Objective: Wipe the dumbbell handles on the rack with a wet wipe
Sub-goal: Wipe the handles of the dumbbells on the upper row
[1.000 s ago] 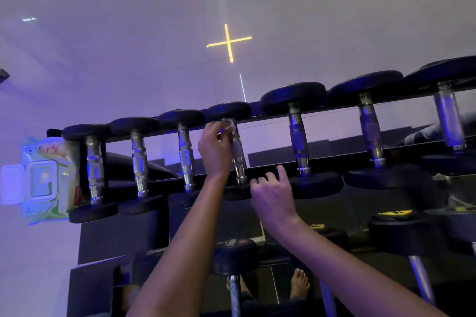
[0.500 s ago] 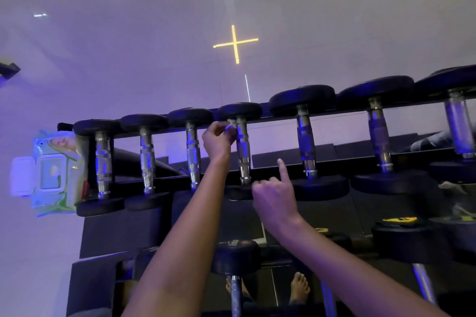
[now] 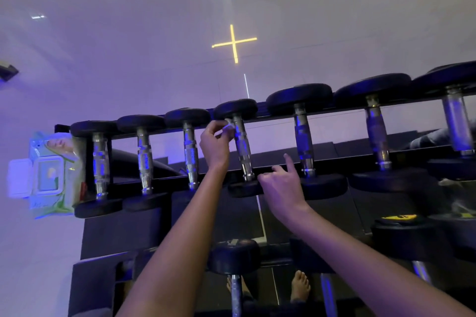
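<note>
The wet wipe (image 3: 228, 127) is a small white wad pressed to the far end of the handle (image 3: 242, 148) of the fourth dumbbell from the left, just under its far head (image 3: 235, 108). The left hand (image 3: 215, 141) pinches the wipe between thumb and fingertips, fingers curled, holding it against the metal. That dumbbell lies across the top tier of the dark rack (image 3: 123, 234) like its neighbours, one head on the far rail and one on the near rail.

The right hand (image 3: 280, 189) sits at the near head (image 3: 243, 189) of the same dumbbell. Its index finger points straight up and its other fingers are curled against the head's edge; I cannot tell whether they grip it or only rest there.

Seven dumbbells fill the top tier, the heads growing larger toward the right, their knurled handles catching blue light. On the lower tier more dumbbells show, among them a black head (image 3: 233, 256) between the forearms and one with a yellow label (image 3: 399, 217) to the right.

At the left end of the rack, touching the first dumbbell, lies a pack of wipes (image 3: 55, 152) in green and white. Its white flip lid (image 3: 19, 179) is swung open to the left; what is in the opening is too blurred to tell.

Two bare feet (image 3: 300, 285) stand below, and a yellow cross (image 3: 234, 44) glows on the pale surface beyond.
</note>
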A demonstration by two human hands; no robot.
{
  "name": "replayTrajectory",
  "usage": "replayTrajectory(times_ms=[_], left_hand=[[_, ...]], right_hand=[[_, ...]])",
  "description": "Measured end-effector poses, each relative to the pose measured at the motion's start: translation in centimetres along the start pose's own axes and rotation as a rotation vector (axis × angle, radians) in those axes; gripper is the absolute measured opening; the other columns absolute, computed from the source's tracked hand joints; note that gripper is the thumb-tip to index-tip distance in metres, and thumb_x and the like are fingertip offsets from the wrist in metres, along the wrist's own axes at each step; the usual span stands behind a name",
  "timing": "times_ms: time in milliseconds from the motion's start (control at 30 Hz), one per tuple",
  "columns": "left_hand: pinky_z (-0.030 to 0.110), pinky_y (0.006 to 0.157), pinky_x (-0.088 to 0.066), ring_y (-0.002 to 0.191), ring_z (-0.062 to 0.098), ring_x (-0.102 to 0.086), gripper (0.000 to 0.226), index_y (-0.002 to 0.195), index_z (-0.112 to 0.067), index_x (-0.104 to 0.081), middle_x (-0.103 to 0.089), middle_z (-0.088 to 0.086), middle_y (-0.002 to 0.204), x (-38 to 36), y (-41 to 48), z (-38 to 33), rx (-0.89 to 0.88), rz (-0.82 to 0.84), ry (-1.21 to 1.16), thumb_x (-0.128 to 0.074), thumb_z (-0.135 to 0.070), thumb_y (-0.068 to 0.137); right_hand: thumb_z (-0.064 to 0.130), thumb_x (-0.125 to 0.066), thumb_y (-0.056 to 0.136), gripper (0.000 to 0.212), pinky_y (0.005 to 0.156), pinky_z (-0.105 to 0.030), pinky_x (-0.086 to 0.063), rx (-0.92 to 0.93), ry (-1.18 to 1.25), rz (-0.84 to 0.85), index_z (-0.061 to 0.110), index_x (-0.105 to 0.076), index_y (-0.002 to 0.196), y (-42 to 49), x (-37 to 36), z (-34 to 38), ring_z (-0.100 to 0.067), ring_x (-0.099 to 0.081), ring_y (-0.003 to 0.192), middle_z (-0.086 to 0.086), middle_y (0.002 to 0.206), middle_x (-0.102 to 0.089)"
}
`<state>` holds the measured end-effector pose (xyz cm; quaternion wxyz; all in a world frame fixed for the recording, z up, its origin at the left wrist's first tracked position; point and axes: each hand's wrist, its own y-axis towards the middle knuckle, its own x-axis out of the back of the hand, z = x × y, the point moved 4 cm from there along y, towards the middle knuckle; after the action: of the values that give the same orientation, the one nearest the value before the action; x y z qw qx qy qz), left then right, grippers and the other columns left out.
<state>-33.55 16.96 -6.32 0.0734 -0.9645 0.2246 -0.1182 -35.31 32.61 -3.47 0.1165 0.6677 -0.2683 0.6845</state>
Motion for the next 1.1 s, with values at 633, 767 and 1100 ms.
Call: replayTrajectory(times_ms=[633,767,1100], left_hand=[[0.027,0.078,-0.048,0.088,0.016,-0.061,0.014,0.096,-0.007,-0.073,-0.064,0.001,0.106,-0.8,-2.5,-2.9,-0.422,0.293,0.486,-0.062,-0.007,0.087],[0.03,0.083,-0.05,0.093,0.017,-0.062,0.013,0.094,-0.007,-0.074,-0.064,0.003,0.105,0.8,-5.7,-0.5,-0.508,0.455,0.631,-0.065,-0.011,0.086],[0.02,0.079,-0.043,0.088,0.016,-0.059,0.016,0.098,-0.005,-0.073,-0.061,0.004,0.103,-1.4,-1.8,-2.9,-0.479,0.353,0.552,-0.062,-0.012,0.088]], right_hand=[[0.058,-0.04,0.089,0.058,0.108,-0.04,0.022,-0.293,0.391,0.025,0.02,-0.053,0.131,-3.4,0.3,-0.6,-0.014,-0.036,0.135,0.005,0.129,-0.06],[0.06,-0.04,0.087,0.058,0.104,-0.048,0.024,-0.37,0.362,0.062,0.023,-0.055,0.129,-3.6,0.2,-0.7,-0.013,-0.022,0.141,0.01,0.134,-0.055],[0.061,-0.023,0.091,0.067,0.092,-0.053,0.034,-0.315,0.197,0.147,0.017,-0.046,0.137,-3.6,0.1,-0.2,-0.02,-0.013,0.145,0.003,0.148,-0.038]])
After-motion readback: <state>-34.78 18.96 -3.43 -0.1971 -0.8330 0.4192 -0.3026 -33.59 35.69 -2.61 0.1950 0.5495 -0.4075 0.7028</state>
